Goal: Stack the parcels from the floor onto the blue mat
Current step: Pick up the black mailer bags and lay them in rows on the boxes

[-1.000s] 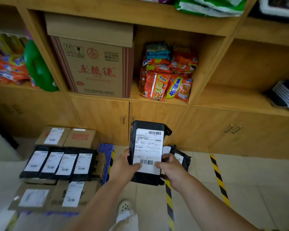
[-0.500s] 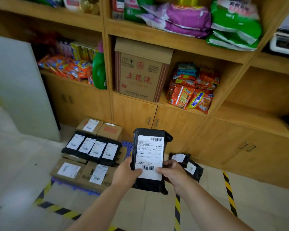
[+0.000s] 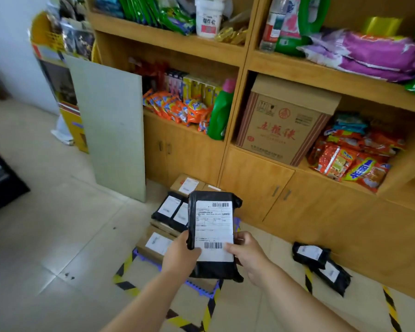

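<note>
The wooden cabinet is the landmark; at the foot of its doors lies the blue mat, only its near edge and corner showing under the stack of parcels, brown cartons below and black bags with white labels on top; striped floor tape runs just in front of the mat on the side away from the cabinet; a pale board leans against the cabinet to the left of the stack; two black parcels on the floor lie near the cabinet base, well to the right of the mat; the held black parcel is upright above the near part of the stack, label facing the camera; the left hand grips its left edge with the thumb over the front, the right hand pinches its lower right edge; the step in hand looks like carrying this parcel to the pile; next it likely needs tipping flat and lowering onto the stack, clear of the cabinet doors behind; open tiled floor lies leftward, so approach room seems ample, while the top row of bags leaves little bare space that I can see.
</note>
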Available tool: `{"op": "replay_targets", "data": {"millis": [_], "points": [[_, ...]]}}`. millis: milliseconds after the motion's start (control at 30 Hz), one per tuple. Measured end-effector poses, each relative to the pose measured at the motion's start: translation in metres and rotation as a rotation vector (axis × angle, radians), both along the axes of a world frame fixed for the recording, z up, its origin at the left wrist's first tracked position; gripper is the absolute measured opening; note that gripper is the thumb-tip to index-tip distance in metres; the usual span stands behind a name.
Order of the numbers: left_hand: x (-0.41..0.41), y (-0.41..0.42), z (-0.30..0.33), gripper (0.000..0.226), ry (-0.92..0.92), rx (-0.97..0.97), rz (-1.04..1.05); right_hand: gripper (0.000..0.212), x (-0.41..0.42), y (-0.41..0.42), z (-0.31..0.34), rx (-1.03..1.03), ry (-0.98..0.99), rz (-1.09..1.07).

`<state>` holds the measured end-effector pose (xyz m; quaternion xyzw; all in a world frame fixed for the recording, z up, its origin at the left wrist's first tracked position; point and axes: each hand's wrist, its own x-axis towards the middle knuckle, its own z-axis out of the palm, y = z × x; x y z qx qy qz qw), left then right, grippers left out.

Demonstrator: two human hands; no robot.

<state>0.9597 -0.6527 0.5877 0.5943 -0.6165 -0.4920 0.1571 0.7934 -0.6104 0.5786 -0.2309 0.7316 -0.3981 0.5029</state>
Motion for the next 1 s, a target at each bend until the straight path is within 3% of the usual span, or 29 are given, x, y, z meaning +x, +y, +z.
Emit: {"op": "replay_targets", "data": {"millis": [200, 400, 667, 867, 1000], "points": [[0.095, -0.064, -0.003, 0.033, -0.033, 0.002, 0.03, 0.016, 0.104, -0.071, -0.012, 0.025, 0.128, 0.047], [0.128, -0.111, -0.015, 0.042, 0.052, 0.078, 0.045, 0.015, 0.142, -0.12, -0.024, 0.09, 0.343, 0.069], [0.121, -0.185, -0.058, 0.033, 0.154, 0.238, 0.144, 0.047, 0.151, -0.201, -0.064, 0.184, 0.473, 0.075], [0.116, -0.258, -0.101, 0.019, 0.084, 0.311, 0.196, 0.096, 0.167, -0.272, -0.091, 0.294, 0.537, 0.128], [0.113, -0.299, -0.127, 0.03, 0.033, 0.359, 0.242, 0.124, 0.179, -0.315, -0.112, 0.379, 0.516, 0.182]]}}
